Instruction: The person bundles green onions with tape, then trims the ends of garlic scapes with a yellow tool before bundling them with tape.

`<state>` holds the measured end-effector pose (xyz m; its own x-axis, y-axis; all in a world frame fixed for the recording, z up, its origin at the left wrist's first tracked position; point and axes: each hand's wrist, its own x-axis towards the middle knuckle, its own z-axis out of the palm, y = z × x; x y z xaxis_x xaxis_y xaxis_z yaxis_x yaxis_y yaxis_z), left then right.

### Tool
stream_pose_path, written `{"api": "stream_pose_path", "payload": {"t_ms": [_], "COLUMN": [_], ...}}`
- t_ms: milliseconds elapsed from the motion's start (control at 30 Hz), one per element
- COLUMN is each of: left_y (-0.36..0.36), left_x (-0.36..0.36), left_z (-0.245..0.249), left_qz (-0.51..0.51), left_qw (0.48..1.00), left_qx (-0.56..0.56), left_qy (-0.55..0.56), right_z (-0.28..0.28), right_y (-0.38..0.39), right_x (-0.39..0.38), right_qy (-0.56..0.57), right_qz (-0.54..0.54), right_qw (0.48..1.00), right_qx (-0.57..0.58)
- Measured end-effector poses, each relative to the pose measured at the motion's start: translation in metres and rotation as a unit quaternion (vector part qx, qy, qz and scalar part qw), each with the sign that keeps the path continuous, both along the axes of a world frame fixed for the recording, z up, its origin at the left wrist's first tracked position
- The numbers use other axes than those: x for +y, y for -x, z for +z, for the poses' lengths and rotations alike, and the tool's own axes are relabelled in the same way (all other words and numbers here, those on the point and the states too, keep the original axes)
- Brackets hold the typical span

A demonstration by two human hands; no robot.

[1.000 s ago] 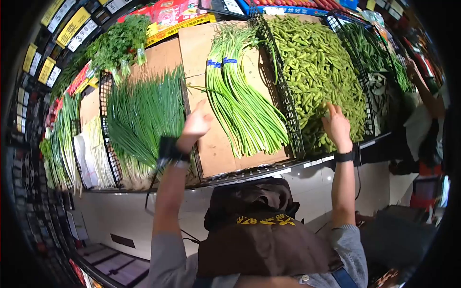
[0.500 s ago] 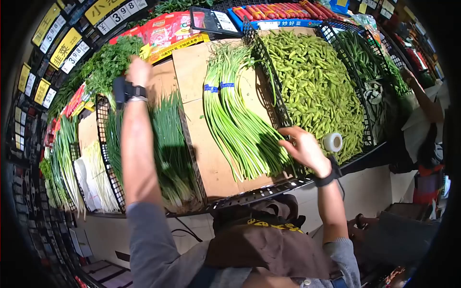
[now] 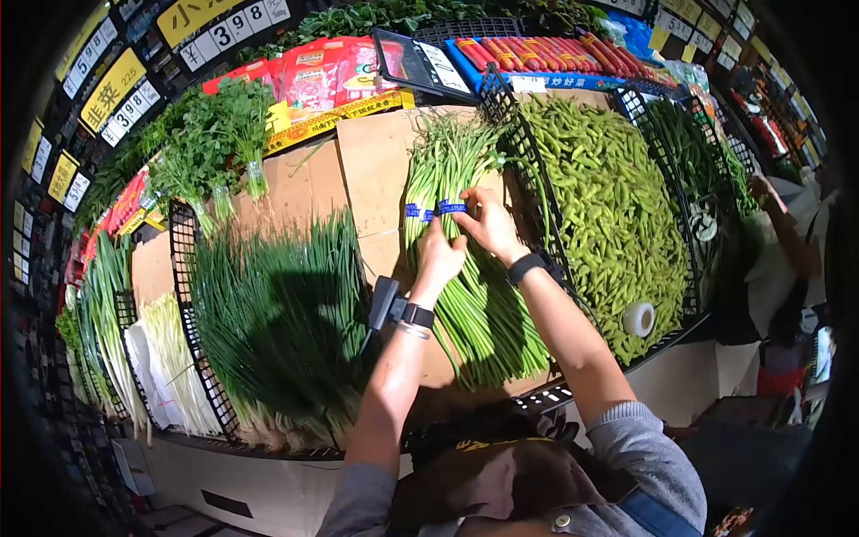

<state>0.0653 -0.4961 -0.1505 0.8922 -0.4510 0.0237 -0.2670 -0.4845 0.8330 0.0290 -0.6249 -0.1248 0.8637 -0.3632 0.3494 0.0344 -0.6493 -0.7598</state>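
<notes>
Two bundles of garlic scapes [image 3: 488, 331], each with a blue band [image 3: 419, 212], lie side by side on cardboard in the middle of the stall. My left hand [image 3: 440, 259] is closed on the stems just below the bands, its fingertips between the two bundles. Beside it, my right hand [image 3: 492, 228] pinches the right bundle at its blue band, thumb and fingers near the band's edge. The palms hide part of the stems. A dark device and a watch sit on my left wrist, and a black strap circles my right.
Chives [image 3: 277, 313] fill the space on the left, behind a black crate divider [image 3: 185, 268]. Green soybean pods [image 3: 608, 197] lie to the right with a tape roll [image 3: 639, 319] on them. Sausages [image 3: 546, 55] and a tilted price sign [image 3: 420, 64] stand behind. Another person's arm [image 3: 783, 224] reaches in at far right.
My left hand has come from the leafy herbs at back left to the garlic scapes. My right hand has moved from the stem ends up to the bands. The view has shifted.
</notes>
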Motion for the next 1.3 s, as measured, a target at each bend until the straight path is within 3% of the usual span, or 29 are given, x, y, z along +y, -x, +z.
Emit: {"api": "stream_pose_path", "payload": {"t_ms": [67,100,133,167,267,333,400,467,567,633,667,733,867,933,1000,1067,1100,1133,1167,1200,1233,1267,1300], "left_y": [0.012,0.013,0.013,0.015,0.006,-0.003,-0.008,-0.003,-0.013,-0.030,-0.046,-0.033,-0.039,-0.032,-0.021,-0.038,-0.041,-0.031,-0.040,-0.033,-0.040,-0.029,-0.033], "left_x": [-0.012,-0.020,-0.022,-0.022,-0.027,-0.031,-0.027,-0.026,-0.025,-0.023,-0.025,-0.025,-0.024,-0.021,-0.017,-0.020,-0.019,-0.015,-0.012,-0.014,-0.014,-0.011,-0.011], "left_z": [0.008,-0.005,0.001,0.011,-0.006,-0.015,-0.014,-0.006,-0.016,-0.027,-0.041,-0.032,-0.042,-0.028,-0.016,-0.043,-0.045,-0.035,-0.041,-0.045,-0.051,-0.046,-0.065], "left_qz": [0.000,0.047,0.069,0.079,0.072,0.081,0.046,0.066,0.027,-0.002,-0.006,-0.012,-0.016,-0.082,-0.059,-0.013,-0.043,-0.057,-0.169,-0.109,-0.102,-0.057,-0.038], "left_qw": [0.995,0.989,0.989,0.988,0.985,0.980,0.988,0.979,0.969,0.966,0.948,0.932,0.936,0.915,0.925,0.922,0.916,0.940,0.866,0.866,0.924,0.933,0.930], "left_qx": [-0.061,-0.111,-0.098,-0.082,-0.114,-0.141,-0.108,-0.113,-0.148,-0.152,-0.188,-0.218,-0.234,-0.234,-0.219,-0.256,-0.279,-0.224,-0.335,-0.358,-0.280,-0.269,-0.284], "left_qy": [-0.080,-0.084,-0.085,-0.101,-0.109,-0.115,-0.096,-0.154,-0.194,-0.209,-0.255,-0.289,-0.263,-0.318,-0.305,-0.291,-0.285,-0.251,-0.329,-0.332,-0.238,-0.232,-0.232], "right_z": [-0.008,-0.003,-0.003,0.015,0.094,0.089,0.091,0.069,0.059,0.036,0.037,0.041,0.054,0.042,0.021,0.021,0.023,0.020,0.013,0.011,0.016,0.020,0.022], "right_y": [0.006,0.016,0.028,0.052,0.149,0.221,0.279,0.331,0.360,0.375,0.374,0.384,0.404,0.414,0.417,0.409,0.405,0.402,0.394,0.384,0.376,0.371,0.375], "right_x": [-0.010,-0.012,-0.016,-0.017,0.010,0.017,0.039,0.063,0.075,0.080,0.082,0.098,0.122,0.138,0.152,0.159,0.154,0.155,0.153,0.147,0.142,0.140,0.138], "right_qy": [-0.030,0.010,-0.084,-0.067,-0.075,0.074,-0.070,-0.103,-0.124,-0.068,-0.129,-0.001,0.077,0.251,0.407,0.462,0.341,0.347,0.306,0.268,0.243,0.217,0.206], "right_qz": [0.024,0.028,0.061,0.111,0.256,0.362,0.438,0.379,0.329,0.276,0.261,0.230,0.217,0.208,0.238,0.275,0.281,0.273,0.327,0.376,0.391,0.407,0.352], "right_qw": [0.999,0.999,0.993,0.981,0.875,0.869,0.795,0.831,0.840,0.879,0.856,0.895,0.921,0.818,0.761,0.714,0.757,0.758,0.738,0.713,0.710,0.707,0.763], "right_qx": [0.026,0.029,0.054,0.143,0.404,0.328,0.413,0.394,0.413,0.382,0.428,0.383,0.314,0.475,0.446,0.448,0.482,0.480,0.505,0.527,0.532,0.536,0.502]}}
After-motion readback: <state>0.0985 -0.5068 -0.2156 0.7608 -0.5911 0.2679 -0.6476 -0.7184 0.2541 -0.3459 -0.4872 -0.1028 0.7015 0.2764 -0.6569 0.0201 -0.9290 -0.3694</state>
